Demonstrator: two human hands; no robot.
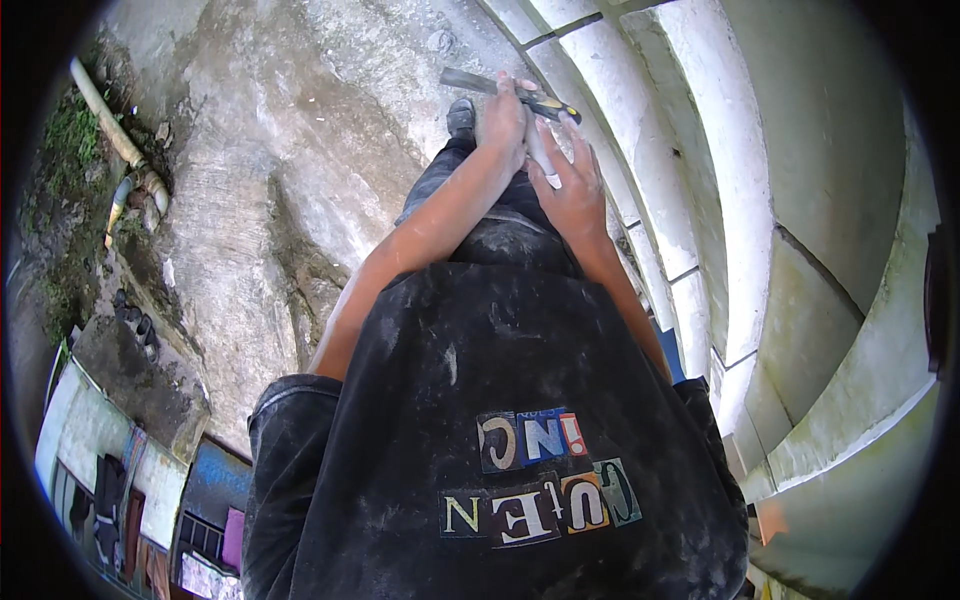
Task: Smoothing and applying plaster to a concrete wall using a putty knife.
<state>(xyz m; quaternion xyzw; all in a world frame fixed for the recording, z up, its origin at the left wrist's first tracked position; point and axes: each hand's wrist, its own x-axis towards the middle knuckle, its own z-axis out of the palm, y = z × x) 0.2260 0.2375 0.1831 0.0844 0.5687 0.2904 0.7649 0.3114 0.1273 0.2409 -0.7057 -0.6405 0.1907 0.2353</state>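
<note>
My left hand (503,122) is closed around a flat hand tool (465,80) with a long dull-grey blade and a black-and-yellow handle. The blade points left and the handle end points right; whether it is a file or a chisel, I cannot tell. My right hand (572,188) has its fingers stretched and apart, with the fingertips close to the handle's end. Between the two hands shows a pale, smooth piece (537,148), partly covered by fingers, so its kind is unclear. Whitish dust coats both hands.
Curved, pale concrete steps or ledges (735,150) rise close on my right. Rough, stained ground (230,190) spreads left, with a pipe (110,125) beside mossy soil. Dark shoes (137,325) lie at the far left. My shoe (461,118) is beneath the tool.
</note>
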